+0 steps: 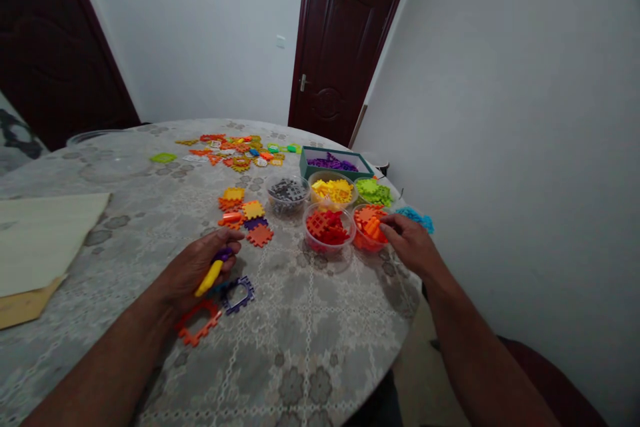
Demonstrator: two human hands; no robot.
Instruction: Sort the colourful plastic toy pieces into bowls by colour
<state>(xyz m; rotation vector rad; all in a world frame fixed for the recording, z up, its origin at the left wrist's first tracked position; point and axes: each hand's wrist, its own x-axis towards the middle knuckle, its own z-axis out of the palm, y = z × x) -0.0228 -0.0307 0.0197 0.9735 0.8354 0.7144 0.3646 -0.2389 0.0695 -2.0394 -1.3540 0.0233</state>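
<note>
Two dark doors (345,40) beyond the tablecloth (320,320) (floral).

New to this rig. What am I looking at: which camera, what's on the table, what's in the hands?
No machine here: one picture, from a camera on a person's head, looking forward and down at their bare hands.

The patterned tablecloth bears clear bowls of plastic pieces sorted by color: gray, yellow, lime, red and orange. Behind them is a green box of purple ones. Loose mixed pieces lie farther back and near the left hand.

That hand holds a yellow piece and a purple piece. The right hand has its fingertips at the orange pieces; I can't tell whether it grips one.
</note>
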